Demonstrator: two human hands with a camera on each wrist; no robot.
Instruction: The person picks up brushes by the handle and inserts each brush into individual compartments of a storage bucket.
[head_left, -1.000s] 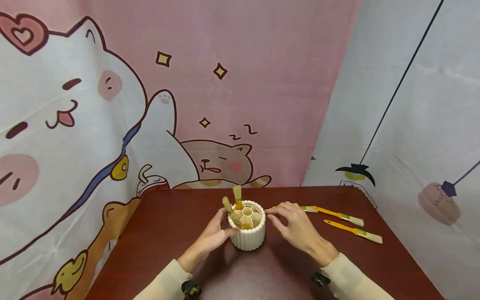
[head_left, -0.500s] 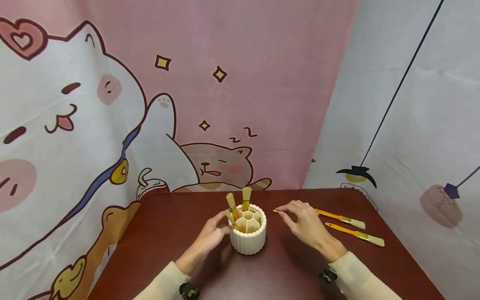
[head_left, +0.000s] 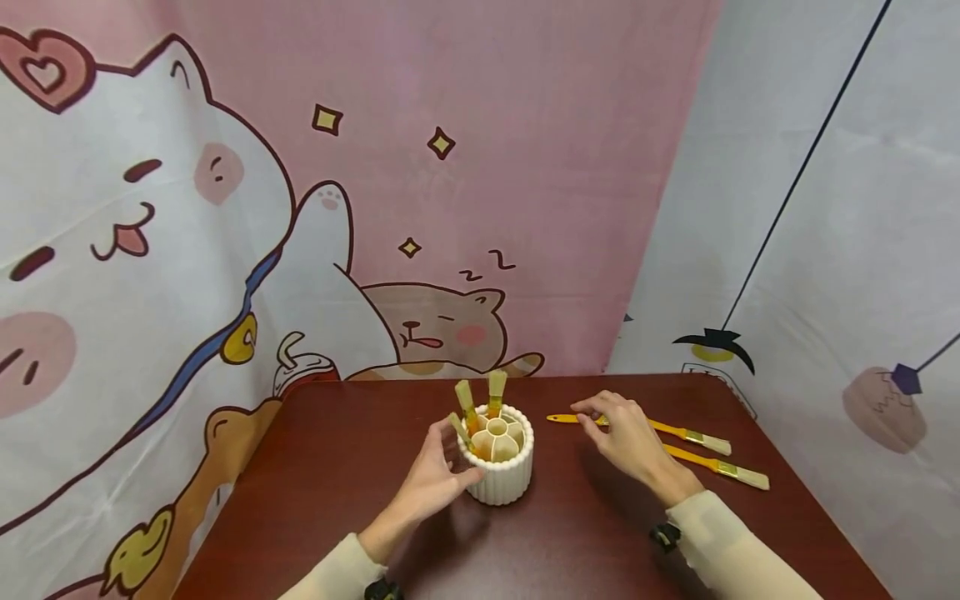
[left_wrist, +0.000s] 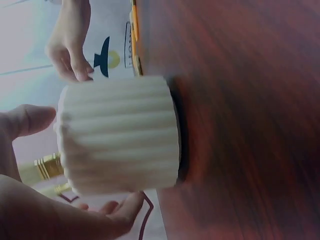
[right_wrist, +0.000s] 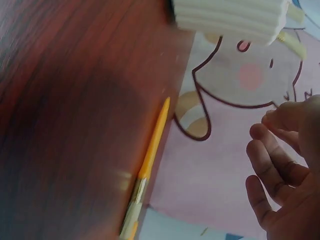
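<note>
A white ribbed round brush holder [head_left: 502, 482] with several compartments stands upright on the table, three bristle brushes [head_left: 497, 390] leaning bristles-up in its left and back compartments. My left hand [head_left: 431, 479] holds it from the left, thumb at the front rim and fingers on the side. In the left wrist view those fingers [left_wrist: 125, 212] lie against the ribbed wall of the holder. To the right, my right hand [head_left: 622, 433] hovers with loosely bent fingers and nothing in them. Beneath it lies a yellow-handled brush [head_left: 561, 418], its handle end pointing at the holder; the hand covers its rest.
Two more yellow-handled flat brushes, one further back [head_left: 693, 438] and one nearer [head_left: 738, 475], lie right of my right hand on the dark red table [head_left: 337, 467]. A printed cloth [head_left: 555, 208] hangs behind the table's far edge.
The holder has turned, carrying its brushes toward the back and right, and a third one shows. My right hand has moved right, away from the holder, uncovering the handle of the nearest brush.
</note>
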